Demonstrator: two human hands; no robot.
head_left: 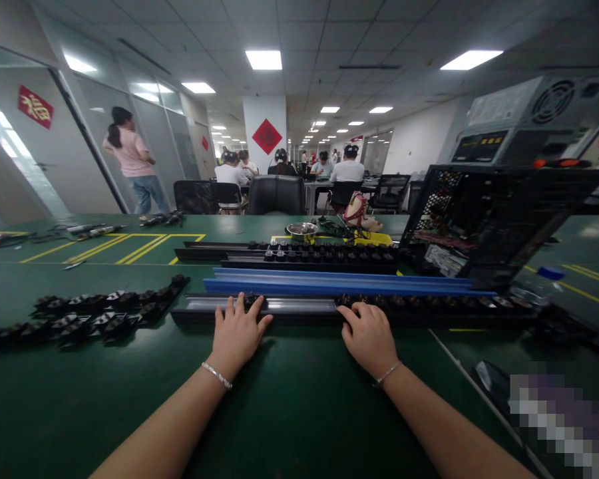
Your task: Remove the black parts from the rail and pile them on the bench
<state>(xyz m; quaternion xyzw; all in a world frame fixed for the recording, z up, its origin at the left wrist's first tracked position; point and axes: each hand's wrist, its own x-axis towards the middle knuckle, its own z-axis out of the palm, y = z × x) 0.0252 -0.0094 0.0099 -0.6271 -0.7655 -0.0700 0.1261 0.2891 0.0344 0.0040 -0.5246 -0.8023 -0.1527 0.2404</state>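
Observation:
A long black rail (pixel 299 307) lies across the green table in front of me, its right part filled with small black parts (pixel 429 303). My left hand (pixel 237 332) rests on the rail's left stretch, fingers spread, fingertips on one black part. My right hand (pixel 367 336) sits at the rail's middle, fingers curled over the first of the row of parts; what it grips is hidden. Blue strips (pixel 339 283) lie just behind the rail.
Loose black parts (pixel 90 313) lie in rows at the left. A second loaded rail (pixel 299 254) and a metal bowl (pixel 302 230) are farther back. An open computer case (pixel 494 219) stands at the right. People sit and stand beyond the table.

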